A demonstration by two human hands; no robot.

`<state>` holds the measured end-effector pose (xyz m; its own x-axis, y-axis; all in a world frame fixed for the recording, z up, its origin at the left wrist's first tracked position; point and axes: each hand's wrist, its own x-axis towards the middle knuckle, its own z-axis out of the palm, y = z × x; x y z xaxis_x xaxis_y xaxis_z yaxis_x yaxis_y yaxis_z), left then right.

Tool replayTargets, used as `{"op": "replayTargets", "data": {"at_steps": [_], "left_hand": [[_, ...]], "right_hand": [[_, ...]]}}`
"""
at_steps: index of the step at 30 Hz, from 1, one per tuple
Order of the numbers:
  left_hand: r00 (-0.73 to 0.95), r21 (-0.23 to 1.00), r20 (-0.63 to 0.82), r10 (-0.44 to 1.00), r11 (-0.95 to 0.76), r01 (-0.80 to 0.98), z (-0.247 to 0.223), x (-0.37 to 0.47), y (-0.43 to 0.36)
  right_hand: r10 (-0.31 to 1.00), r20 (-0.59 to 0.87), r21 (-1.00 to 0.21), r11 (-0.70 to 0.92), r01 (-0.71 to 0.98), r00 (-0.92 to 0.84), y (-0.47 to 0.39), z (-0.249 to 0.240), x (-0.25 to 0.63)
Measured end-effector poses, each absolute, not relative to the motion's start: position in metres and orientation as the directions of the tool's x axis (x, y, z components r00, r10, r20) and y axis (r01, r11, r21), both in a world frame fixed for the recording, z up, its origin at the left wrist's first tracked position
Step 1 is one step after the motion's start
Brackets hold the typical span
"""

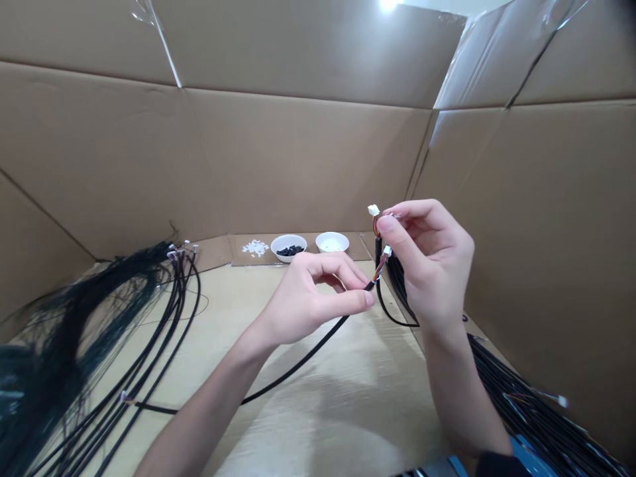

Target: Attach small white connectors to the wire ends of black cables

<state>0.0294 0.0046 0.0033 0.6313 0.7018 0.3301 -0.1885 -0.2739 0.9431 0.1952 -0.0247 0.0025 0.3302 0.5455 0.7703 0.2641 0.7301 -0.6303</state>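
My left hand (322,291) pinches a black cable (298,366) between thumb and fingers, close to its end. Out of that end come thin coloured wires (380,266) and a small white connector (387,251), just below my right thumb. My right hand (432,258) is raised beside it, thumb and forefinger closed in a pinch; a tiny pale bit shows at the fingertips, too small to name. Right by those fingertips stands another white connector (373,210) with red and yellow wires on a black cable; whether the right hand grips it, I cannot tell.
Black cables with white connectors (173,305) lie at left, beside a dark tangle of thin strands (64,344). At the back are a bowl of black pieces (289,240), a white bowl (332,237) and scattered white pieces (255,248). More black cables (536,411) lie right. Cardboard walls (308,159) surround the table.
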Motion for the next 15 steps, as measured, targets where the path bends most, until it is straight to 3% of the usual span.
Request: {"op": "replayTargets", "data": {"at_steps": [15], "left_hand": [[0.712, 0.941, 0.328, 0.62, -0.28, -0.19, 0.0062, 0.0239, 0.007]], "right_hand": [[0.566, 0.765, -0.637, 0.735, 0.233, 0.307, -0.03, 0.0054, 0.1935]]}}
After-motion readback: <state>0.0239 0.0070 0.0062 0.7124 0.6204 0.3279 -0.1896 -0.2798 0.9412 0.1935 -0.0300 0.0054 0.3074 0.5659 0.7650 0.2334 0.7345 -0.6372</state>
